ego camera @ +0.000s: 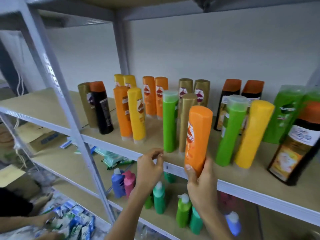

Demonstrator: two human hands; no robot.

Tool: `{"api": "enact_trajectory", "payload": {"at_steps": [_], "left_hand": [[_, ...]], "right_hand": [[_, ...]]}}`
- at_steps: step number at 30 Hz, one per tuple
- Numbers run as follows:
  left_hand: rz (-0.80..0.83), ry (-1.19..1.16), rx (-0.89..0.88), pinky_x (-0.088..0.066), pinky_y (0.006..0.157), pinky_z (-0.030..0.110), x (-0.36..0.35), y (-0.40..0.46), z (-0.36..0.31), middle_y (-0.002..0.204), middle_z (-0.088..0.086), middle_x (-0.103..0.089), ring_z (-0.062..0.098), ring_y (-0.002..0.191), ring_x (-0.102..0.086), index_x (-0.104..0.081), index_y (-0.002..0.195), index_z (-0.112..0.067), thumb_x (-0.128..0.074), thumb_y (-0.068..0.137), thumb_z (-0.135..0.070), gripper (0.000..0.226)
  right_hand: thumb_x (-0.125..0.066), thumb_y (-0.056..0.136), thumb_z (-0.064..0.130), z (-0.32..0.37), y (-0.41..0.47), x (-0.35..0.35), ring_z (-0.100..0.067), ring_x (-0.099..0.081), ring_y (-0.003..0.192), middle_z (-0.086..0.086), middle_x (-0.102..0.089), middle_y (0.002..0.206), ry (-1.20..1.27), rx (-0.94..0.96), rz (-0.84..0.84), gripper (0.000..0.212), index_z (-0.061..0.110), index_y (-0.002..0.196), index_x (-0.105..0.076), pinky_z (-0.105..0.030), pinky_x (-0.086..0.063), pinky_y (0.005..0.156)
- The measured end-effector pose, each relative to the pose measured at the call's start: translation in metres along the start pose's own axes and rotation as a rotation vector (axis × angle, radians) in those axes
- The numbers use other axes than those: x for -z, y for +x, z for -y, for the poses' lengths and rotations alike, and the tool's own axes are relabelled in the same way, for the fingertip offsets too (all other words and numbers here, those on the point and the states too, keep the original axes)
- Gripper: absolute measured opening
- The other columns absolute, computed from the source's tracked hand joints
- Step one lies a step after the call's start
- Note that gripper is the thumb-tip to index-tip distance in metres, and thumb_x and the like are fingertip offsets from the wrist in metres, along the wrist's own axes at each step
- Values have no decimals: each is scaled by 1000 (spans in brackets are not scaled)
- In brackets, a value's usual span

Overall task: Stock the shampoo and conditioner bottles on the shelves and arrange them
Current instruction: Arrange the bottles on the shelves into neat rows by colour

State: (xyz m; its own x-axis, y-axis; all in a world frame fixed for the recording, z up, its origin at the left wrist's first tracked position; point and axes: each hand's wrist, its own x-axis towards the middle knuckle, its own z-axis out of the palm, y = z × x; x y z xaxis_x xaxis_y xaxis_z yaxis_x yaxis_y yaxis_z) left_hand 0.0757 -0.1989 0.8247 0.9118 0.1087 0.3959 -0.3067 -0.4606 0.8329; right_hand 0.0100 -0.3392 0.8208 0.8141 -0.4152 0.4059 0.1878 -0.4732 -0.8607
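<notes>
Sunsilk orange plastic bottle (pixel 197 139) is hovering upside-down at the shelf (pixel 173 166) edge, right hand (pixel 201 184) fingers gripping its base, left hand (pixel 150 168) loosely curled, empty; it is risking toppling the tall green bottle (pixel 169 122) nearby

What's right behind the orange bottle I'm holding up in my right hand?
Behind the orange Sunsilk bottle in the right hand stands a gold bottle, with a green bottle beside it. The orange bottle covers the gold one's lower right side.

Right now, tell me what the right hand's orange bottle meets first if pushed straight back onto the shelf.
Probably the gold bottle right behind the orange bottle in the right hand; depth is uncertain.
</notes>
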Motion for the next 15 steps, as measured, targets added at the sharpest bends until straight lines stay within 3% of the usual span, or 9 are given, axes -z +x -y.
{"api": "enact_trajectory", "payload": {"at_steps": [2, 5, 9, 15], "left_hand": [[-90, -9, 32, -51, 82, 25, 21, 17, 19, 90, -10, -70, 9, 91, -65, -71, 100, -17, -58, 88, -8, 20], [-156, -18, 31, -45, 77, 22, 49, 46, 42, 90, -8, -70, 12, 92, -64, -69, 103, -19, -57, 89, -10, 21], [-88, -46, -11, -46, 82, 25, 70, 78, 63, 99, -9, -69, 11, 97, -63, -66, 111, -21, -58, 90, -17, 23], [-17, -101, -6, -49, 90, 30, 72, 94, 69, 117, -4, -65, 13, 105, -62, -55, 127, -20, -60, 90, -23, 37]], "right_hand": [[-63, 91, 18, 10, -2, -27, -25, -58, 90, 5, -55, 99, -6, -10, 20, 40, 13, 126, -46, -31, -42, 70], [-62, 91, 23, 25, -3, -72, -21, -57, 92, 6, -55, 105, -13, -11, 4, 47, 15, 133, -42, -34, -48, 77], [-63, 91, 21, 44, 3, -126, -14, -52, 93, 6, -54, 112, -2, -25, -62, 55, 16, 140, -38, -26, -41, 78], [-61, 92, 29, 57, 15, -168, -14, -52, 102, 0, -53, 127, -55, -67, -133, 59, 22, 143, -33, -30, -45, 85]]}}
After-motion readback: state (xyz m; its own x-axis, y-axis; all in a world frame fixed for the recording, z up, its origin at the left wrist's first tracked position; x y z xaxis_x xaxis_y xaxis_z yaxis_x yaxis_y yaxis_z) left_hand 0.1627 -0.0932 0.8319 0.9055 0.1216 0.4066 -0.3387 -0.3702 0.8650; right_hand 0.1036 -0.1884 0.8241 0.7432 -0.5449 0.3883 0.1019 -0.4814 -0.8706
